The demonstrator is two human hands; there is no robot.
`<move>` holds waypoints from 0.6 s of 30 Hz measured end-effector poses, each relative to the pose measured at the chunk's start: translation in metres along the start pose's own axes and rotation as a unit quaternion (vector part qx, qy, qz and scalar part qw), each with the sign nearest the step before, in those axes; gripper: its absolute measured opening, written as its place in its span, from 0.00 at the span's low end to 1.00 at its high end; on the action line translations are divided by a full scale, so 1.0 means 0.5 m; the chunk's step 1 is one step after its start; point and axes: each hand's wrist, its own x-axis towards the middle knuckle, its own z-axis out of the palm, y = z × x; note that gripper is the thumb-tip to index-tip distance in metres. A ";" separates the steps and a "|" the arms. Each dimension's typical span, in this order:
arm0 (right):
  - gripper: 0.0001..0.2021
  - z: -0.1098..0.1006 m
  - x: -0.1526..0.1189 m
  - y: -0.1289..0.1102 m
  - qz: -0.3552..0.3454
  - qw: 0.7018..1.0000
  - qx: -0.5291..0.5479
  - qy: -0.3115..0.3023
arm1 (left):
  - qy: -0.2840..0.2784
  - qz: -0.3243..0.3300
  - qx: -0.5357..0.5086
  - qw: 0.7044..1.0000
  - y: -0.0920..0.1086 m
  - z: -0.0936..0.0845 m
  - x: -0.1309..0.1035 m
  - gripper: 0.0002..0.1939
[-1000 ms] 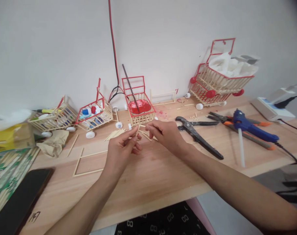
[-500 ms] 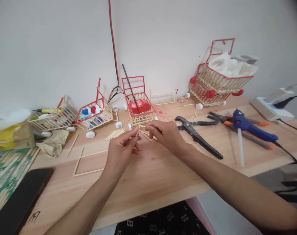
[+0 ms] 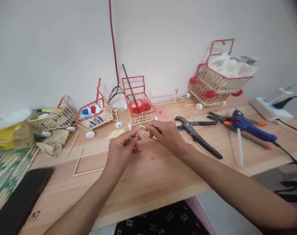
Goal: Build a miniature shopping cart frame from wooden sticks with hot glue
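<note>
Pale wood tabletop [image 3: 148, 182], lightly grained, set against a plain off-white wall [image 3: 65, 49] down which a red-and-black cable [image 3: 112, 39] runs. Along the wall stand miniature stick-built carts: two on the left loaded with small items, a middle cart [image 3: 138, 117] bearing a red-stained dish [image 3: 144, 106] with a dark rod leaning in it, and a taller cart [image 3: 219, 81] holding white plastic. Red smears and stick scraps mark the wood between the last two. On the right lie black-handled pliers [image 3: 202, 140], a blue glue gun [image 3: 253, 126] resting across orange-handled pliers, and a white power strip [image 3: 270, 109]; at the left edge, a dark phone [image 3: 23, 195] beside wrapped sticks [image 3: 12, 178]. Your left hand [image 3: 121, 147] has its grip pinched closed, thumb to forefinger, on a thin stick [image 3: 138, 132] above the middle of the tabletop, little of it showing. Your right hand [image 3: 166, 133] is curled just beside it, fingertips nearly together; cannot tell whether that grip has hold of anything. Loose sticks [image 3: 145, 135] lie just behind. Versus one second earlier: both hands practically unchanged, less of the pinched stick visible, right-side tools slightly further left in view; carts unmoved.
</note>
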 end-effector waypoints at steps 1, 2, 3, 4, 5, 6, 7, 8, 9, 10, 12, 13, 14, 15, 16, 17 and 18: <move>0.14 0.000 0.000 0.001 0.000 1.000 0.001 -0.001 | -0.001 0.000 0.000 1.000 0.000 0.000 0.000 0.15; 0.14 0.001 0.000 0.002 0.001 1.000 0.002 -0.002 | -0.001 0.001 0.000 1.000 -0.001 0.000 0.001 0.15; 0.14 0.001 0.000 0.002 0.001 1.000 0.002 -0.003 | -0.001 0.002 -0.001 1.000 -0.001 0.000 0.001 0.15; 0.14 0.001 0.000 0.003 0.002 1.000 0.003 -0.003 | -0.001 0.002 -0.001 1.000 0.000 0.000 0.000 0.15; 0.14 0.001 -0.001 0.003 0.003 1.000 0.002 -0.003 | 0.000 0.002 -0.001 1.000 0.000 0.000 0.000 0.15; 0.14 0.001 -0.001 0.002 0.004 1.000 0.001 -0.003 | 0.000 0.002 -0.001 1.000 0.000 0.000 -0.001 0.15; 0.14 0.001 -0.001 0.002 0.006 1.000 0.000 -0.004 | 0.001 0.002 -0.002 1.000 0.001 0.000 -0.001 0.15; 0.14 0.001 -0.001 0.001 0.007 1.000 0.000 -0.005 | 0.000 0.000 -0.002 1.000 0.001 0.000 -0.002 0.15; 0.14 0.001 -0.001 0.001 0.007 1.000 0.001 -0.004 | 0.001 -0.001 -0.002 1.000 0.002 0.000 -0.002 0.15; 0.14 0.001 -0.001 0.000 0.008 1.000 0.002 -0.005 | 0.001 -0.001 -0.001 1.000 0.002 0.000 -0.002 0.15; 0.14 0.001 0.000 0.000 0.008 1.000 0.003 -0.006 | 0.001 -0.001 0.001 1.000 0.001 0.000 -0.001 0.15; 0.14 0.001 0.000 0.000 0.008 1.000 0.002 -0.007 | 0.001 -0.001 0.002 1.000 0.000 0.000 -0.001 0.15; 0.13 0.001 0.000 0.001 0.008 1.000 0.002 -0.007 | 0.000 0.000 0.003 1.000 0.000 -0.001 -0.001 0.15; 0.13 0.001 0.000 0.001 0.007 1.000 0.002 -0.008 | -0.001 0.000 0.004 1.000 -0.001 -0.001 0.000 0.15; 0.13 0.001 -0.001 0.001 0.006 1.000 0.003 -0.007 | -0.003 -0.001 0.005 1.000 -0.001 -0.001 0.000 0.15; 0.13 0.001 -0.001 0.002 0.006 1.000 0.003 -0.005 | -0.005 -0.002 0.006 1.000 -0.001 -0.002 0.000 0.15; 0.13 0.001 -0.001 0.002 0.005 1.000 0.003 -0.004 | -0.005 -0.002 0.007 1.000 -0.001 -0.002 0.000 0.15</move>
